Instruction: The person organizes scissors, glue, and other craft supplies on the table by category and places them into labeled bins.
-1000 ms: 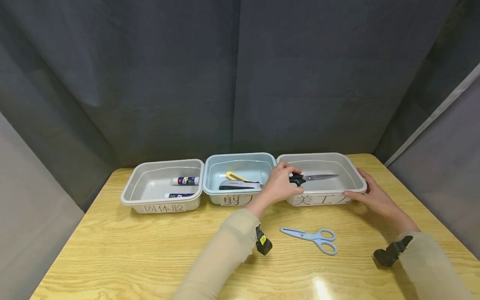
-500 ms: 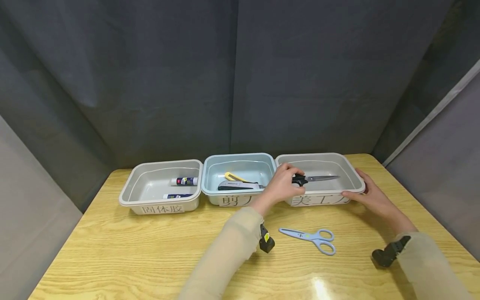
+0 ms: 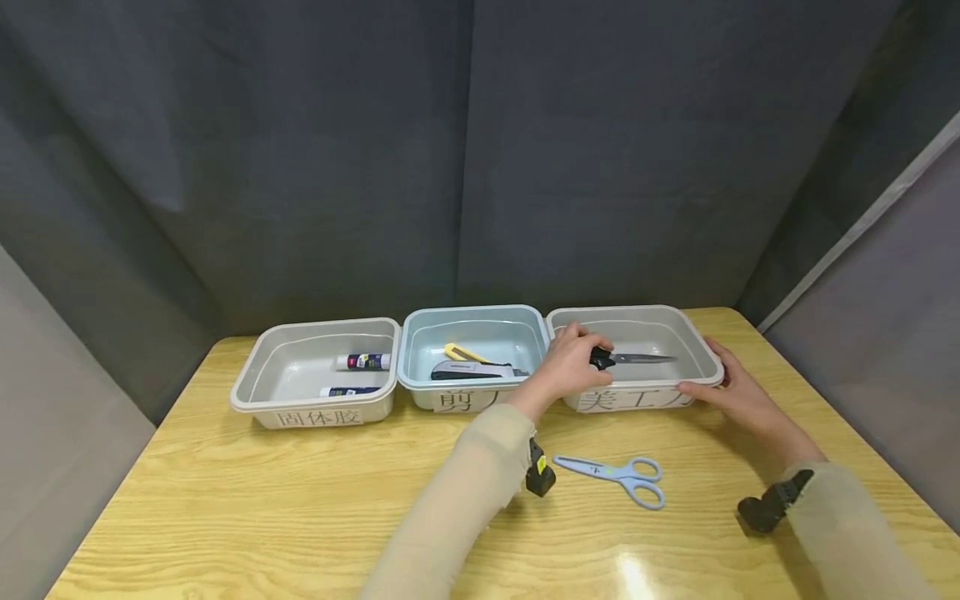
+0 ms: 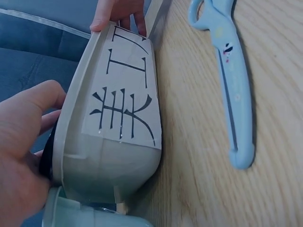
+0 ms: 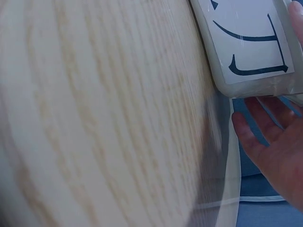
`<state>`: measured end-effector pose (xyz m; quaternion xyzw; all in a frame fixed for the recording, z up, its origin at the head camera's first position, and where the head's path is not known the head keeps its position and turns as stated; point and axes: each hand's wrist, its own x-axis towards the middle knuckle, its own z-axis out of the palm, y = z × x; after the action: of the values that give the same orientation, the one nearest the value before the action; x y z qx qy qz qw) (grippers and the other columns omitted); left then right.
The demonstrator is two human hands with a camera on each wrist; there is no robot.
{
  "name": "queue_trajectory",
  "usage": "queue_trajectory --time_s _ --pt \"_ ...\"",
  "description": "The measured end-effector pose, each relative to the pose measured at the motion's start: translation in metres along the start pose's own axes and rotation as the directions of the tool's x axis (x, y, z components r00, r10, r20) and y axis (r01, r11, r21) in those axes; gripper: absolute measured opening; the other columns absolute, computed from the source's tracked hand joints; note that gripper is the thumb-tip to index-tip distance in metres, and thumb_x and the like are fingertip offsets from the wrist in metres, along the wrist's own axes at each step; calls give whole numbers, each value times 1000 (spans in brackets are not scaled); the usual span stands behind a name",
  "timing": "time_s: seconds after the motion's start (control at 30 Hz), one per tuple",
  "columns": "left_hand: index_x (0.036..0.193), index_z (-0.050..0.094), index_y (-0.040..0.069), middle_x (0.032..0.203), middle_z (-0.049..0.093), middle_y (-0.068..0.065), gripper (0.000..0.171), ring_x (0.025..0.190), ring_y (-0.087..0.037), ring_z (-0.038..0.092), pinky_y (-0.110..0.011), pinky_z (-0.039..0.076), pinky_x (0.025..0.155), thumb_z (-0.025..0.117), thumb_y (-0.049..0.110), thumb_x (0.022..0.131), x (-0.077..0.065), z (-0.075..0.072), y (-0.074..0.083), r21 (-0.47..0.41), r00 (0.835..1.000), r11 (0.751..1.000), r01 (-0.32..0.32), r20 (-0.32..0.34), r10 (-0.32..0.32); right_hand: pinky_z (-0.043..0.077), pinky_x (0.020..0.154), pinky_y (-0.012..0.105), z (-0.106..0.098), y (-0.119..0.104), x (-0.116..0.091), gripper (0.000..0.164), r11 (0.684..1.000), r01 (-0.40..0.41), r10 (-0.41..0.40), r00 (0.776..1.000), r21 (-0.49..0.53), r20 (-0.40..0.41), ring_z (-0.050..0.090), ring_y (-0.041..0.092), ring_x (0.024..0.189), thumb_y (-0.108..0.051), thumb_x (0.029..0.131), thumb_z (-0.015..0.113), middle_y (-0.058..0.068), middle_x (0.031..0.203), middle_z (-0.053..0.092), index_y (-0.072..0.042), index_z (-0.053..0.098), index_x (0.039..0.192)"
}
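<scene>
In the head view my left hand point(image 3: 566, 364) reaches over the near left corner of the right-hand grey bin point(image 3: 708, 354), fingers curled around the black handles of a pair of scissors point(image 3: 641, 358). The blades point right, inside the bin. The left wrist view shows only a dark bit of handle between that hand and the rim. At the bin's right end my right hand point(image 3: 738, 392) grips the near corner, thumb on the front and fingers along the side. Light blue scissors point(image 3: 607, 471) lie on the table in front of this bin.
A light blue bin point(image 3: 474, 312) in the middle holds a yellow cutter point(image 3: 463, 353) and a grey utility knife point(image 3: 476, 368). Two glue sticks point(image 3: 367, 362) lie in the left grey bin point(image 3: 249, 387). Paper labels face forward. A dark curtain point(image 3: 337, 167) hangs behind the table point(image 3: 262, 517).
My left hand and the black-handled scissors have shifted slightly right relative to the bin, and the left forearm followed. The right hand keeps its place on the corner. The head view has drifted slightly.
</scene>
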<state>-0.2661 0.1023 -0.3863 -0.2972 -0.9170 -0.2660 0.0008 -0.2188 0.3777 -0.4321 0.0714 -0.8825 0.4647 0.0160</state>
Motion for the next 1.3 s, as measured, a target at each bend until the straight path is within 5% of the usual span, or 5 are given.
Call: queue_trajectory --time_s 0.23,0.6,1.03,1.3 --pt "116 60 28 118 46 2 37 109 -15 40 -26 35 92 63 35 79 1 0 1 64 1000 998 23 9 -23 31 79 4 1 -3 1 88 999 13 -13 1000 38 -2 33 23 120 -17 86 63 25 143 20 -10 -1 147" --pt "114 62 29 122 55 10 30 117 -10 45 -29 31 98 57 35 85 2 0 3 163 997 986 -41 76 29 32 78 6 -2 -7 0 89 1000 -12 12 1000 21 10 30 38 121 -20 87 62 25 144 18 -10 -4 147" --pt "111 64 23 122 55 5 28 117 -12 47 -30 32 101 60 27 83 1 3 -3 -7 997 998 -66 -31 65 31 77 2 -2 0 3 90 1000 -14 14 1000 6 -10 30 38 120 -21 87 62 26 144 19 -8 -3 146" --pt "109 63 21 119 52 4 24 106 -11 50 -23 42 86 60 23 85 -3 4 -4 -197 996 978 -63 -81 47 30 77 3 -3 -2 2 90 1000 -15 15 1000 8 -12 29 39 121 -19 86 62 26 144 18 -8 -4 146"
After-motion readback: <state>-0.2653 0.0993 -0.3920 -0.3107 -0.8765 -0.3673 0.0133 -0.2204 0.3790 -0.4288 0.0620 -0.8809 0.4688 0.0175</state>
